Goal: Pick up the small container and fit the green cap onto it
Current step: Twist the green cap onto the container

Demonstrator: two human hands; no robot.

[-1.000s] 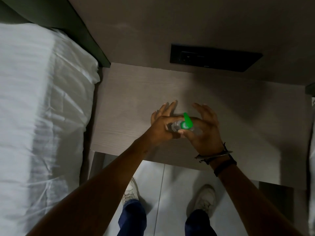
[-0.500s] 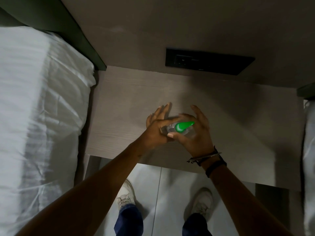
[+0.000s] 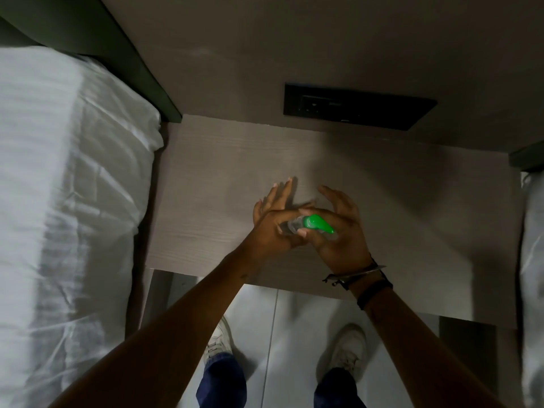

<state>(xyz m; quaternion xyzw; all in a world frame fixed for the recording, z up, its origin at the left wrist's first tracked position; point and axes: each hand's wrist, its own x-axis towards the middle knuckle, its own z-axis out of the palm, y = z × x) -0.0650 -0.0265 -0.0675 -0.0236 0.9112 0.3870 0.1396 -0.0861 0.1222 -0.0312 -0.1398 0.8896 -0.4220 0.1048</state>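
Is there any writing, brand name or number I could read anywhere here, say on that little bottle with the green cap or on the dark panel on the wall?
None can be read.
Small container: clear, no label visible; mostly hidden by the hands.
Green cap: plain, no marks.
Dark wall panel: faint light specks, too small and dim to read.

I see the small container (image 3: 290, 225), clear and see-through, lying roughly sideways in the air above the desk (image 3: 206, 184), most of its body hidden. The green cap (image 3: 317, 223) sits at its right end, bright and glossy, tapering to a point that aims right and slightly toward me.
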